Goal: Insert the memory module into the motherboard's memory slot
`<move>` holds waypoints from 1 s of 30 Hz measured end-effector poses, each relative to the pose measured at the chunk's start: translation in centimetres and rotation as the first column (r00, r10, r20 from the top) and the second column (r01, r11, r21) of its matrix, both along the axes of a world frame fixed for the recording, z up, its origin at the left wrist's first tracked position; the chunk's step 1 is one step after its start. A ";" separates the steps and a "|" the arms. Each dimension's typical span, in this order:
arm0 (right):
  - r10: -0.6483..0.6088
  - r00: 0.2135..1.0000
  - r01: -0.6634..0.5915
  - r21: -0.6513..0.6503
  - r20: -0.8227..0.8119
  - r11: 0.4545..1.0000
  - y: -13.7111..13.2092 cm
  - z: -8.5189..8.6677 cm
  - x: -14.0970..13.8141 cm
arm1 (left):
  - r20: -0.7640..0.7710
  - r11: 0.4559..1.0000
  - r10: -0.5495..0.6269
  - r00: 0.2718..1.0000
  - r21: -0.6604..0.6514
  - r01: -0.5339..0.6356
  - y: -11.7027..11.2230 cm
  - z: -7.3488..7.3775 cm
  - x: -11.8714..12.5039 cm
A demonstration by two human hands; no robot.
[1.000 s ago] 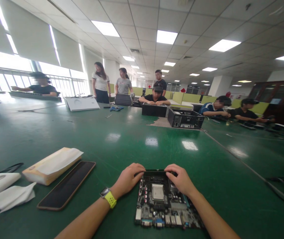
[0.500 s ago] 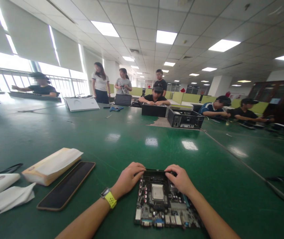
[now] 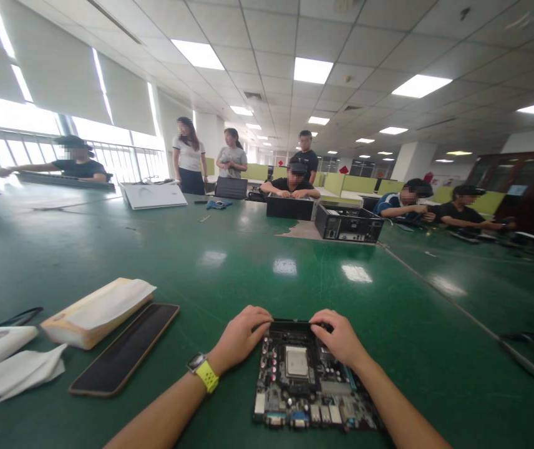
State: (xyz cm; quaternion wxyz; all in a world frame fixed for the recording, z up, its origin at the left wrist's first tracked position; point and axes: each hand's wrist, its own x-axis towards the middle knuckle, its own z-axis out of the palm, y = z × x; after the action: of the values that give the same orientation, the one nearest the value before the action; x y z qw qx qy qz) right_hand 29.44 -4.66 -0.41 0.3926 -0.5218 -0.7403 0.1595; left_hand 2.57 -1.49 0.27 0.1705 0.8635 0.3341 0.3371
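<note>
A white tiled ceiling (image 3: 267,31) covers a wide office, above a glossy green table (image 3: 229,274) with pale reflections. An open black computer case (image 3: 349,226) sits well beyond the motherboard (image 3: 304,388), itself on the table. Left of the motherboard: a tissue pack (image 3: 92,318), then a phone (image 3: 124,350). At the motherboard's far edge, left hand (image 3: 242,333) and right hand (image 3: 339,338) pinch a thin dark strip (image 3: 291,321), thumbs against fingers.
</note>
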 end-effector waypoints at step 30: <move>0.018 1.000 -0.018 0.028 -0.017 0.999 -0.2 0.3 0.0 | 0.010 1.000 0.000 1.000 0.006 0.000 0.1 -0.1 0.0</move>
State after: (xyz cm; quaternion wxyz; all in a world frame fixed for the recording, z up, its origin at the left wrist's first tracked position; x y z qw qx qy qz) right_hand 29.39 -4.88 -0.08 0.4049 -0.5081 -0.7438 0.1570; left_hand 2.53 -1.42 0.16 0.1695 0.8623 0.3324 0.3423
